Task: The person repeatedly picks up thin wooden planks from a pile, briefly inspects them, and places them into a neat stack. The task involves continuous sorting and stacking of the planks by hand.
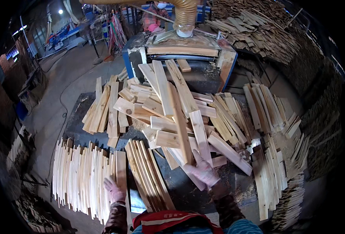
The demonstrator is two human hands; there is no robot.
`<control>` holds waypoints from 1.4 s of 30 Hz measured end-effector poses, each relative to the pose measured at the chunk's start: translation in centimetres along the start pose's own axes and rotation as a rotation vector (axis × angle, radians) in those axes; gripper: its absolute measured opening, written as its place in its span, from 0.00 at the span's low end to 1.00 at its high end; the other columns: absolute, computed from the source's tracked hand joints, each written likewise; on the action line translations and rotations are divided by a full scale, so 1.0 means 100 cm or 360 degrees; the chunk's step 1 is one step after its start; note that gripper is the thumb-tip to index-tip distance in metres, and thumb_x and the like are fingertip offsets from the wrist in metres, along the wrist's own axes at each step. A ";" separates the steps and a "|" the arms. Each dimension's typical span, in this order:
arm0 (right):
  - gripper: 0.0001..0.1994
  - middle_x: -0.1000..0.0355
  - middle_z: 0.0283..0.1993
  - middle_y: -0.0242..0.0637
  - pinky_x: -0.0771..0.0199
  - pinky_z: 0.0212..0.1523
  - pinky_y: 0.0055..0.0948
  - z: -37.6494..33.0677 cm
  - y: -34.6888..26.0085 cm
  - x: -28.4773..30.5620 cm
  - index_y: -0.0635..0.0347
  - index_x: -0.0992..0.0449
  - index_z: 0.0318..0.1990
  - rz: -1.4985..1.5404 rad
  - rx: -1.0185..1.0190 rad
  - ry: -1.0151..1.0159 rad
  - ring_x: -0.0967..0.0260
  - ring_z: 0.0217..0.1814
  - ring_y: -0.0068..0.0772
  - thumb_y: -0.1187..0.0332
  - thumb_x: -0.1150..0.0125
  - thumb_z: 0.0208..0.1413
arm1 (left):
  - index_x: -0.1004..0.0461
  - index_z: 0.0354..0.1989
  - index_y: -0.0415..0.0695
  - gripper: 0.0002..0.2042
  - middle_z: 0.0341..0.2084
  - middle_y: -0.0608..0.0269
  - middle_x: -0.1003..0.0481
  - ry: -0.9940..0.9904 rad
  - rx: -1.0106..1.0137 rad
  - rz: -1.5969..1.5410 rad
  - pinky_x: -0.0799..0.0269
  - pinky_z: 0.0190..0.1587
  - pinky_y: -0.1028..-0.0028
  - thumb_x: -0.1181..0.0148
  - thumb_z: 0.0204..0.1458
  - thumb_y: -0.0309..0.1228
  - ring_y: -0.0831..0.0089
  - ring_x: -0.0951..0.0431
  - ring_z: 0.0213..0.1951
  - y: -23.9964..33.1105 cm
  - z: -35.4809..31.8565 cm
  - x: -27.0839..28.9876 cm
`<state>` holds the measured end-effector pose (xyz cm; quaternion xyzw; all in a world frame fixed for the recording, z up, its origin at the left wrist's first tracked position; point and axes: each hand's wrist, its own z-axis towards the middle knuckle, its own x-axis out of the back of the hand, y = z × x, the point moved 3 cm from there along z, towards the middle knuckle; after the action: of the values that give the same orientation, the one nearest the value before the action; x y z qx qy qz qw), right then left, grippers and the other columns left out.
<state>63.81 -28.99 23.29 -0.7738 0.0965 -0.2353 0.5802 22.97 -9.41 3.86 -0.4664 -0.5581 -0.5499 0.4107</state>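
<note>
My left hand point(114, 189), in a pale glove, has its fingers spread beside the right end of a row of narrow boards point(84, 179) standing on edge; it holds nothing. The nearest piece is a wider board point(121, 171) at that row's end. My right hand point(203, 172), gloved too, is at the near end of a long brownish wooden board point(180, 126), with thumb and index finger on either side of that end. This board is tilted on its edge across a loose heap of boards point(162, 123). Part of the right hand's grip is hidden.
Ahead stands a planer-like machine point(182, 50) with a ridged hose point(185, 17). Boards lie in a bundle point(149, 175) between my hands and in stacks point(268, 179) at the right. More wood is piled at the far right point(258, 35). A person point(155, 19) is behind the machine.
</note>
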 end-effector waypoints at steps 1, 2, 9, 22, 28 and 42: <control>0.49 0.29 0.58 0.55 0.25 0.53 0.45 0.001 -0.003 -0.008 0.62 0.47 0.72 -0.0424 -0.0035 0.0067 0.25 0.52 0.51 0.42 0.35 0.50 | 0.52 0.75 0.41 0.44 0.73 0.37 0.52 0.0007 -0.0012 -0.0070 0.55 0.75 0.54 0.34 0.51 0.40 0.45 0.55 0.75 0.041 0.009 0.018; 0.53 0.30 0.58 0.58 0.25 0.53 0.48 -0.001 -0.002 -0.009 0.61 0.49 0.72 -0.0815 -0.0120 0.0162 0.25 0.51 0.55 0.37 0.33 0.47 | 0.49 0.74 0.41 0.43 0.71 0.38 0.47 -0.0254 -0.0268 -0.0675 0.46 0.73 0.59 0.31 0.52 0.36 0.50 0.46 0.73 0.105 0.003 0.070; 0.60 0.29 0.52 0.63 0.22 0.48 0.46 -0.001 -0.023 -0.045 0.65 0.56 0.74 -0.1272 -0.0164 0.0159 0.23 0.46 0.54 0.27 0.41 0.46 | 0.33 0.65 0.38 0.27 0.51 0.61 0.24 -0.1816 -0.0565 -0.2255 0.28 0.55 0.73 0.37 0.60 0.39 0.73 0.24 0.49 0.309 -0.035 0.094; 0.30 0.36 0.65 0.57 0.27 0.55 0.51 0.199 -0.065 -0.021 0.58 0.36 0.65 -0.1429 0.0664 0.0735 0.32 0.61 0.54 0.52 0.44 0.58 | 0.29 0.61 0.39 0.23 0.44 0.64 0.20 -0.1941 -0.0182 -0.2493 0.24 0.48 0.73 0.37 0.54 0.25 0.75 0.20 0.46 0.240 -0.018 0.090; 0.32 0.38 0.67 0.56 0.38 0.65 0.52 0.257 -0.075 -0.048 0.62 0.36 0.65 -0.1976 0.0519 0.0641 0.41 0.69 0.57 0.52 0.45 0.57 | 0.32 0.64 0.40 0.26 0.47 0.61 0.21 -0.1841 0.0026 -0.2817 0.22 0.52 0.70 0.39 0.55 0.25 0.72 0.19 0.46 0.221 -0.012 0.094; 0.30 0.25 0.54 0.53 0.27 0.56 0.46 0.229 -0.082 -0.015 0.58 0.24 0.54 -0.1724 0.0097 0.0692 0.26 0.57 0.51 0.43 0.43 0.55 | 0.39 0.67 0.36 0.50 0.54 0.44 0.27 -0.1793 -0.0019 -0.3957 0.26 0.57 0.50 0.35 0.46 0.65 0.52 0.21 0.50 0.210 -0.007 0.118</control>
<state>72.45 -6.30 25.66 -0.6297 -0.2028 -0.6545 0.3661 40.67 -10.15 20.18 0.1783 -0.6934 -0.2927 -0.6338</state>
